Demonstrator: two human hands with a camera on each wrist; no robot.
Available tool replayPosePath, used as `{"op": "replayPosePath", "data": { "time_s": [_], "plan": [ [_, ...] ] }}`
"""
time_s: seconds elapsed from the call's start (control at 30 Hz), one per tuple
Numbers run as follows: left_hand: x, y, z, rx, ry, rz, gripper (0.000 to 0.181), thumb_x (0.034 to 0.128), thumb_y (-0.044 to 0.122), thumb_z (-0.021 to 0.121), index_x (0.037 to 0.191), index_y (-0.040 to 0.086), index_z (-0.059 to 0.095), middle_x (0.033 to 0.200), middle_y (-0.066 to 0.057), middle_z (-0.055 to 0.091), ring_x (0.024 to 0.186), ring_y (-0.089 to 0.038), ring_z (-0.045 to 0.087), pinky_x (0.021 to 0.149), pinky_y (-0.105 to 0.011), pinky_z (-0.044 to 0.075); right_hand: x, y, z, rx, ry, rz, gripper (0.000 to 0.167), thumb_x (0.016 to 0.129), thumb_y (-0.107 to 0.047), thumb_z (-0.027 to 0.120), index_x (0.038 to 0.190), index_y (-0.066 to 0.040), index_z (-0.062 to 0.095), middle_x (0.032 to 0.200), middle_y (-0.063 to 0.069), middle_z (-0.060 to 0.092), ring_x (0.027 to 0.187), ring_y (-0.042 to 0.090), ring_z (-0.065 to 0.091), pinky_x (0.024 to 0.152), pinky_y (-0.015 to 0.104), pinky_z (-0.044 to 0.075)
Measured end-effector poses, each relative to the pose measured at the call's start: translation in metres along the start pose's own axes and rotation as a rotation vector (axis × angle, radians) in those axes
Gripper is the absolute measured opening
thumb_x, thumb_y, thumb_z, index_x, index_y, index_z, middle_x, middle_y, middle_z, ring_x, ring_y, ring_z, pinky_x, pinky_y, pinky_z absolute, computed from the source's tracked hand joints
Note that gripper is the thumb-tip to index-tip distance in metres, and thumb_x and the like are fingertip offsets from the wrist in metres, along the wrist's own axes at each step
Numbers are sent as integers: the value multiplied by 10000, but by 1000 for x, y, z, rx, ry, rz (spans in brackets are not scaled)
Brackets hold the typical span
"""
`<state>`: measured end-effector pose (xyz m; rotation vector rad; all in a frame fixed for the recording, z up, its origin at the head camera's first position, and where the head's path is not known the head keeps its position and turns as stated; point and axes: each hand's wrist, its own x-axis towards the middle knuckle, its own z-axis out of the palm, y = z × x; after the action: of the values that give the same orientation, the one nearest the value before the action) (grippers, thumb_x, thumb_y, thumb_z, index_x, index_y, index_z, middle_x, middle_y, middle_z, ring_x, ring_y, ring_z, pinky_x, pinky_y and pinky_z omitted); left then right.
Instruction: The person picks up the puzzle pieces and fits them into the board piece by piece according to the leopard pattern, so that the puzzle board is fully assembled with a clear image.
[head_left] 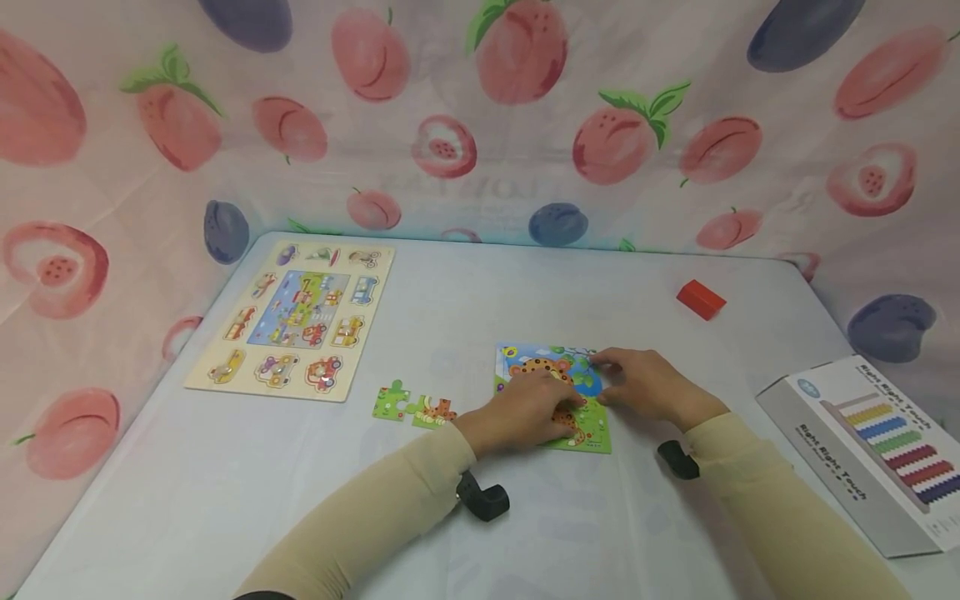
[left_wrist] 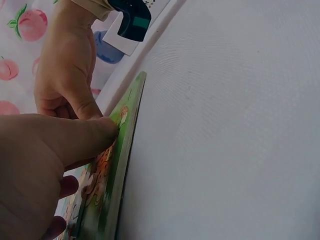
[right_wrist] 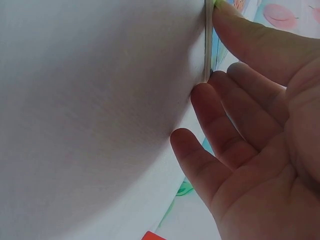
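Observation:
A jigsaw puzzle (head_left: 597, 433) with a spotted cartoon animal on a green and blue ground lies flat on the table, partly hidden by the hands. My left hand (head_left: 527, 410) lies over its face, and in the left wrist view the thumb (left_wrist: 107, 131) presses near the front edge. At the right side of the board is my right hand (head_left: 647, 388), its thumb touching the border and its other fingers (right_wrist: 205, 102) extended by the corner. Two joined-looking loose puzzle pieces (head_left: 392, 402) lie left of the left hand.
A wooden peg board (head_left: 270, 393) with vehicle pictures lies at the back left. A red block (head_left: 702, 299) sits at the back right, and a white box (head_left: 817, 450) printed with coloured strips stands on the right. Patterned cloth (head_left: 510, 167) hangs behind the table (head_left: 450, 308).

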<state>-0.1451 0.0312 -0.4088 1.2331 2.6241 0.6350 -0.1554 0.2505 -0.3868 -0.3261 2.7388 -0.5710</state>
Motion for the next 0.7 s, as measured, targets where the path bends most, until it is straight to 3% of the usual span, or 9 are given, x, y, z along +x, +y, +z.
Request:
{"op": "replayPosePath", "data": {
  "time_s": [0.27, 0.7],
  "plan": [
    [-6, -5, -11, 2, 31, -9, 384, 916, 331, 741, 1255, 156, 699, 1193, 76, 678, 1099, -123, 577, 942, -309, 443, 0, 1, 1, 10, -4, -1, 578, 884, -165, 765, 1405, -36, 551, 1372, 218, 560, 1245, 398, 511, 1035, 596, 392],
    [-37, -30, -35, -6, 49, -132, 416, 883, 277, 777, 1269, 151, 684, 1208, 32, 674, 1161, -211, 551, 999, -452, 408, 0, 0, 1, 21, -21, 28, 597, 886, -168, 767, 1420, -36, 537, 1373, 223, 551, 1259, 407, 494, 1044, 603, 379]
  ]
}}
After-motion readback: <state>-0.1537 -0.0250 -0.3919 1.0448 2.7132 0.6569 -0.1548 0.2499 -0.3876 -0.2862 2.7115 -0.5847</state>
